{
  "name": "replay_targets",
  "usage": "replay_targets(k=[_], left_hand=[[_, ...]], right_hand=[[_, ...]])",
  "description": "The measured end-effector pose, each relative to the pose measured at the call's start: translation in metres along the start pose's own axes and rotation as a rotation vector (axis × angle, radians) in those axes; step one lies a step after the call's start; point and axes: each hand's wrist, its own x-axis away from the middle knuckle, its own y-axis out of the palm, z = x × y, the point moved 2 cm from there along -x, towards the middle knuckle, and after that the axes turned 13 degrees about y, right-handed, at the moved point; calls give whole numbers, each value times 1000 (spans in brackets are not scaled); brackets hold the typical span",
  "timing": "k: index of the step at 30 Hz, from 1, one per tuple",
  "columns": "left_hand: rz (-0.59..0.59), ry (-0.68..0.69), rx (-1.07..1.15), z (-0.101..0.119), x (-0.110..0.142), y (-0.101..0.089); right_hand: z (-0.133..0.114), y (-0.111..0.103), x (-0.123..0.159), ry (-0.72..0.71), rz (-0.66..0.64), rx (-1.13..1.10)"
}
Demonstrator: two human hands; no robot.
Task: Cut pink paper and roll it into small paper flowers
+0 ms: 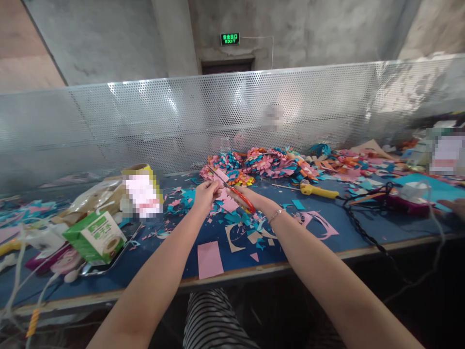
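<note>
My left hand (208, 194) pinches a small piece of pink paper (220, 176) above the middle of the table. In my right hand (247, 198) is a pair of scissors (242, 198) with red-orange handles, its dark blades pointing up and left against the pink paper. Whether the blades are parted is hard to tell. Below both hands lie many blue, pink and tan paper scraps (254, 224). A pink paper rectangle (210, 260) rests at the table's front edge. Just beyond my hands sits a heap of paper flowers (265, 162) in pink, blue and orange.
A green-and-white carton (95, 238) and a yellow roll (154, 182) stand to the left. On the right lie a yellow-handled tool (319, 191), tangled black cables (366, 232) and blue sheets (410, 186). Another person's hand (454, 207) shows at the right edge. A perforated metal screen (203, 116) closes the back.
</note>
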Motion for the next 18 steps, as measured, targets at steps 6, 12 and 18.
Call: replay_targets(k=[6, 12, 18], left_hand=[[1, -6, 0, 1, 0, 1], [-56, -21, -15, 2, 2, 3], [-6, -55, -19, 1, 2, 2]], right_hand=[[-8, -2, -3, 30, 13, 170], [-13, -10, -5, 71, 143, 215], [4, -31, -13, 227, 453, 165]])
